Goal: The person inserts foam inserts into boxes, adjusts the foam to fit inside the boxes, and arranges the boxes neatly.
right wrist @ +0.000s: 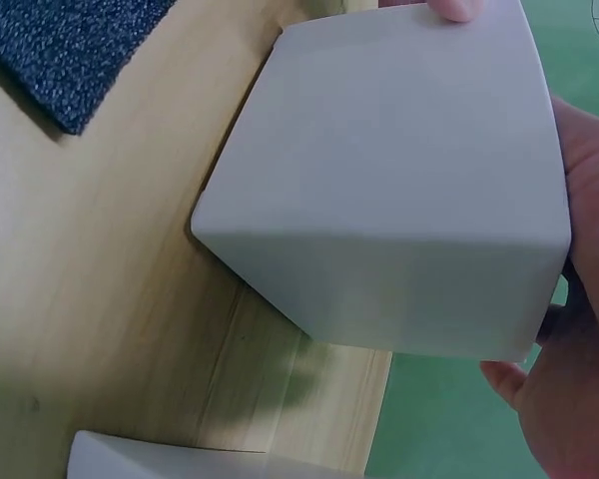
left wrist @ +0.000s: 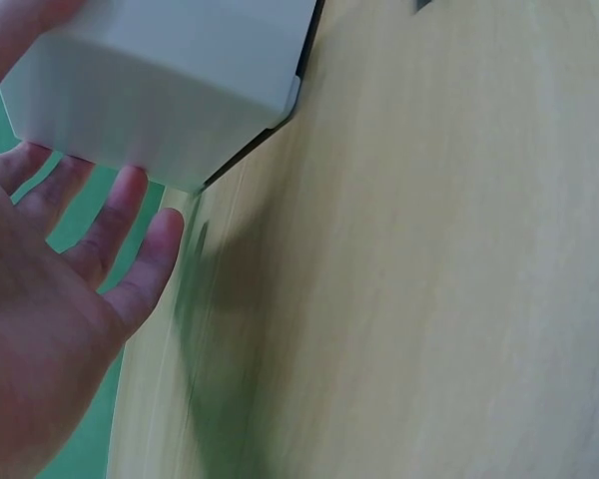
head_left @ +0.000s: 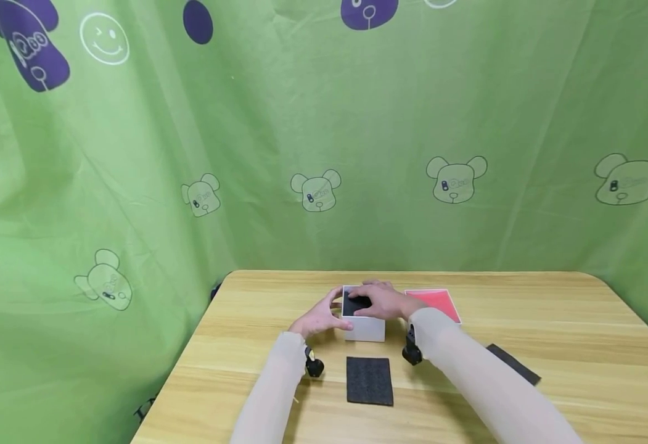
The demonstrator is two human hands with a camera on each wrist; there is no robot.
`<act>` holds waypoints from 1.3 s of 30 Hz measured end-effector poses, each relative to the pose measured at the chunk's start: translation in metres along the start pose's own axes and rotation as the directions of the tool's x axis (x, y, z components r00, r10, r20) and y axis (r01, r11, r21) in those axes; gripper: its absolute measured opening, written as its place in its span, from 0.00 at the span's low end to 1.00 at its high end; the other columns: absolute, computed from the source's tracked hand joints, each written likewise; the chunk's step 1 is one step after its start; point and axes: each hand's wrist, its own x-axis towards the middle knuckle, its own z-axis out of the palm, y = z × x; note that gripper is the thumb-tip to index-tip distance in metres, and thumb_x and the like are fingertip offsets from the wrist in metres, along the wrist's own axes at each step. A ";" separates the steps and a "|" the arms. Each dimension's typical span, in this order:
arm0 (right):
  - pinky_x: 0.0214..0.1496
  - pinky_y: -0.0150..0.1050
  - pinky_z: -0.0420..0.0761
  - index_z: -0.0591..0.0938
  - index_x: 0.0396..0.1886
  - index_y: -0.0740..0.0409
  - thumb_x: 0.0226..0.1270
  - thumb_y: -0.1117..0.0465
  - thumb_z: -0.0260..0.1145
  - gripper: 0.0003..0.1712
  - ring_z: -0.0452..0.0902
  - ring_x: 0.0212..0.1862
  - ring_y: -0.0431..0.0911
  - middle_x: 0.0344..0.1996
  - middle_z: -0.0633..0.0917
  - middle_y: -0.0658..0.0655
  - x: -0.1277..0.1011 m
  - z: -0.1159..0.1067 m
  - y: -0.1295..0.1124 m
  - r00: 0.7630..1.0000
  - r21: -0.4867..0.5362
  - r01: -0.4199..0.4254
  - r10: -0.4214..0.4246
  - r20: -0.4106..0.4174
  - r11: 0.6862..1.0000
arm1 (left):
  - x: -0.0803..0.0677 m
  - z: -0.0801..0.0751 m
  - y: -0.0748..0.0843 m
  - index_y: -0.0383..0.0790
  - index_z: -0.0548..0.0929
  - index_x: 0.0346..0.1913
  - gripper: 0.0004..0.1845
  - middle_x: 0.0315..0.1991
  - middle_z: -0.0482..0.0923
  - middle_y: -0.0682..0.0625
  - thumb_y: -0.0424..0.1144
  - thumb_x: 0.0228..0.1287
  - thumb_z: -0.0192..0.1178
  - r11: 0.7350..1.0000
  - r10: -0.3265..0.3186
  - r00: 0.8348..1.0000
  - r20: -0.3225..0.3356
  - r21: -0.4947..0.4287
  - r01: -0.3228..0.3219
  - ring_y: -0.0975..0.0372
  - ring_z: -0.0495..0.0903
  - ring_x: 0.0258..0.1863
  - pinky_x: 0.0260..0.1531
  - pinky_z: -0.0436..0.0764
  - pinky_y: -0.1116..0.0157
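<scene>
A white box [head_left: 365,327] stands on the wooden table [head_left: 523,308], with dark foam [head_left: 354,304] showing in its open top. My right hand [head_left: 385,301] lies over the top and grips the box [right wrist: 399,200], thumb tip at one edge and fingers [right wrist: 579,190] round the far side. Beside the box's left side, my left hand [head_left: 321,317] holds its fingers [left wrist: 110,230] straight and spread just under the box [left wrist: 170,80], and its thumb reaches toward the top edge.
A red lid [head_left: 437,302] with a white rim lies right of the box. A black foam square [head_left: 369,380] lies in front of it, and a dark strip [head_left: 515,364] sits further right. Green printed curtains enclose the table.
</scene>
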 end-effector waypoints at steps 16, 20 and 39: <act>0.65 0.60 0.57 0.75 0.61 0.58 0.63 0.51 0.66 0.29 0.62 0.65 0.58 0.61 0.74 0.59 -0.065 -0.044 0.012 0.985 0.012 -0.024 0.026 -0.171 1.000 | -0.005 0.004 0.001 0.42 0.45 0.75 0.56 0.72 0.49 0.42 0.27 0.48 0.71 1.000 -0.005 1.000 -0.029 -0.014 0.005 0.47 0.61 0.64 0.56 0.73 0.58; 0.63 0.60 0.61 0.75 0.60 0.62 0.62 0.52 0.67 0.29 0.64 0.63 0.60 0.59 0.74 0.62 -0.098 -0.058 0.019 0.972 -0.001 -0.043 0.042 -0.233 0.999 | -0.004 0.005 0.002 0.41 0.44 0.75 0.57 0.73 0.49 0.42 0.27 0.47 0.71 1.000 -0.017 0.999 -0.032 -0.010 0.016 0.47 0.61 0.64 0.56 0.72 0.58; 0.52 0.60 0.71 0.75 0.56 0.67 0.59 0.45 0.68 0.34 0.70 0.54 0.62 0.51 0.77 0.66 -0.232 -0.050 0.065 0.944 -0.076 -0.188 0.159 -0.288 0.979 | -0.003 0.004 0.002 0.42 0.44 0.75 0.58 0.73 0.47 0.43 0.27 0.46 0.72 0.998 -0.029 0.999 -0.022 -0.058 0.028 0.46 0.61 0.64 0.58 0.70 0.56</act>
